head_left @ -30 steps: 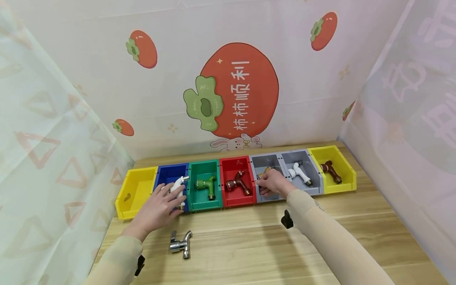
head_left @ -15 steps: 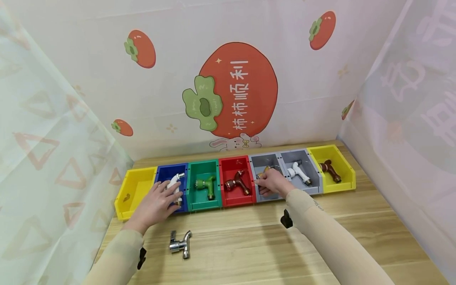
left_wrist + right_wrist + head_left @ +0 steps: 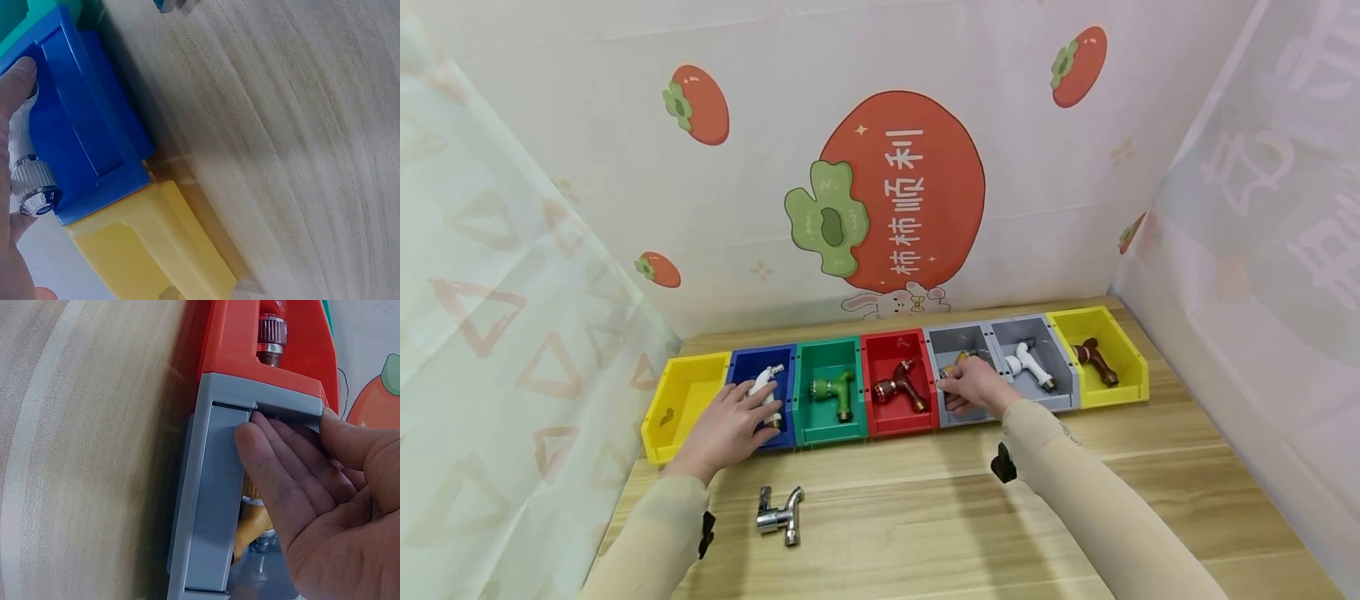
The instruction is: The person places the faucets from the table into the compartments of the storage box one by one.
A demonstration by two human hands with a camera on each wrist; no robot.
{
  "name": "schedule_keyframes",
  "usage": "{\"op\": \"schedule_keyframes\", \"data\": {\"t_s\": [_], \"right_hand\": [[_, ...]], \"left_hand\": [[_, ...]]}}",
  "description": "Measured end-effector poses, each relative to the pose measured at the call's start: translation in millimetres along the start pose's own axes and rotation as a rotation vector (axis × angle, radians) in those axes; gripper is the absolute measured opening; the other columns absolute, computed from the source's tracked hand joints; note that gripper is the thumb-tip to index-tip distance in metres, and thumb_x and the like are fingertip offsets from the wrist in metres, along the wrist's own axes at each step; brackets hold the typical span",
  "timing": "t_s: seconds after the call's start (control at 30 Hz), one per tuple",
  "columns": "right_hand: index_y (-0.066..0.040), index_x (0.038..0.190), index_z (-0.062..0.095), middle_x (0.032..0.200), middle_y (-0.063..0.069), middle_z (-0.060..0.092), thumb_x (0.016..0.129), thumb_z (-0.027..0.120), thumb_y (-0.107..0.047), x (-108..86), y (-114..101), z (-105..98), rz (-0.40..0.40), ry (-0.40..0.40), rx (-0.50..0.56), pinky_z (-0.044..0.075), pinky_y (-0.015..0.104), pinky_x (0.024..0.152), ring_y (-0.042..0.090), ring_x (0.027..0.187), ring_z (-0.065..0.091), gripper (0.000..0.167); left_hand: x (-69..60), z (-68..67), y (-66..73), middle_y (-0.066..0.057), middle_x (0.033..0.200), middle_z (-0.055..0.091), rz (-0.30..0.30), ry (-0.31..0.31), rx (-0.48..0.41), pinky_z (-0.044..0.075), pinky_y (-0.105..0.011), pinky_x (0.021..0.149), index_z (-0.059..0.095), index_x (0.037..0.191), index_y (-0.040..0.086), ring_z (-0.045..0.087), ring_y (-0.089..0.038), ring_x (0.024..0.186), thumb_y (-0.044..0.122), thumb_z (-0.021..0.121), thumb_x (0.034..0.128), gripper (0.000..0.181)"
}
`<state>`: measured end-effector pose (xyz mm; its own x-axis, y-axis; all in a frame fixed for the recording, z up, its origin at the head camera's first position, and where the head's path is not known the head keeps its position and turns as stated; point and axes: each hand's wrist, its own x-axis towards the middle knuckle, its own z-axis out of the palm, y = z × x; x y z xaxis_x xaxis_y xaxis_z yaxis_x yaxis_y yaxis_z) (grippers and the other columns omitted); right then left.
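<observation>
My left hand (image 3: 726,427) grips a white faucet (image 3: 763,383) inside the blue bin (image 3: 741,360). In the left wrist view, the thumb (image 3: 22,78) lies at one end of the faucet, and its ribbed collar (image 3: 34,178) shows below. Fingers partly cover the faucet. My right hand (image 3: 977,386) reaches into a grey bin (image 3: 958,337), fingers fairly straight inside and thumb against the rim beside the red bin (image 3: 269,378). Behind those fingers lies a yellow faucet (image 3: 253,525), partly hidden; the hand does not grip it.
A chrome faucet (image 3: 782,517) lies on the wooden table (image 3: 895,517) in front of the bins. Green (image 3: 835,392), dark red (image 3: 902,385), white (image 3: 1032,365) and brown (image 3: 1097,362) faucets sit in other bins. A yellow bin (image 3: 688,400) stands at the left end. Printed cloth walls surround the table.
My left hand has shifted slightly left with the white faucet, which now sits further inside the blue bin. The right hand has stayed at the grey bin.
</observation>
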<state>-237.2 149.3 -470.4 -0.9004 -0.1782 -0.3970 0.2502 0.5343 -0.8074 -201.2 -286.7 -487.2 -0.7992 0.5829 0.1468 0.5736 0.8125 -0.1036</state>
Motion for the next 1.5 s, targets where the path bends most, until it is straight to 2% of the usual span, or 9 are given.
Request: {"op": "schedule_keyframes", "data": {"t_s": [0.2, 0.37, 0.8, 1.17, 1.5], "right_hand": [[0.003, 0.095, 0.071, 0.095, 0.021, 0.07, 0.103, 0.064, -0.017, -0.5, 0, 0, 0.0, 0.0, 0.008, 0.064, 0.044, 0.076, 0.03, 0.084, 0.074, 0.023], [0.004, 0.094, 0.069, 0.095, 0.021, 0.069, 0.103, 0.064, -0.017, -0.4, 0, 1, 0.001, 0.0, 0.014, 0.064, 0.046, 0.078, 0.031, 0.084, 0.073, 0.023], [0.004, 0.098, 0.072, 0.096, 0.022, 0.07, 0.103, 0.064, -0.017, -0.1, 1, 2, 0.0, 0.005, 0.007, 0.065, 0.043, 0.075, 0.031, 0.084, 0.074, 0.023], [0.004, 0.098, 0.072, 0.096, 0.022, 0.07, 0.103, 0.063, -0.017, -1.0, 0, 1, 0.008, 0.005, 0.021, 0.065, 0.042, 0.075, 0.031, 0.085, 0.074, 0.023], [0.003, 0.096, 0.071, 0.095, 0.02, 0.07, 0.103, 0.064, -0.017, -1.1, 1, 2, 0.007, 0.006, 0.02, 0.064, 0.046, 0.079, 0.031, 0.085, 0.074, 0.022]], "left_hand": [[3.1, 1.3, 0.0, -0.01, 0.149, 0.056, -0.007, 0.002, 0.021, 0.044, -0.063, 0.109, 0.071, 0.133, 0.017, 0.053, -0.044, 0.132, 0.043, 0.078, 0.0895, 0.051], [5.6, 1.8, 1.6, -0.01, 0.15, 0.056, -0.028, -0.022, 0.042, 0.043, -0.063, 0.11, 0.07, 0.134, 0.017, 0.052, -0.043, 0.133, 0.045, 0.076, 0.0907, 0.052], [9.6, 5.5, 4.1, -0.011, 0.15, 0.056, -0.074, -0.048, 0.059, 0.042, -0.064, 0.11, 0.07, 0.134, 0.015, 0.052, -0.044, 0.134, 0.047, 0.074, 0.0922, 0.053], [11.2, 6.4, 5.3, -0.012, 0.149, 0.056, -0.079, -0.05, 0.052, 0.044, -0.064, 0.108, 0.069, 0.134, 0.014, 0.053, -0.044, 0.132, 0.046, 0.074, 0.0926, 0.053], [8.8, 4.4, 3.2, -0.016, 0.149, 0.055, -0.122, -0.043, 0.002, 0.043, -0.064, 0.109, 0.069, 0.135, 0.012, 0.052, -0.046, 0.134, 0.04, 0.074, 0.0935, 0.051]]}}
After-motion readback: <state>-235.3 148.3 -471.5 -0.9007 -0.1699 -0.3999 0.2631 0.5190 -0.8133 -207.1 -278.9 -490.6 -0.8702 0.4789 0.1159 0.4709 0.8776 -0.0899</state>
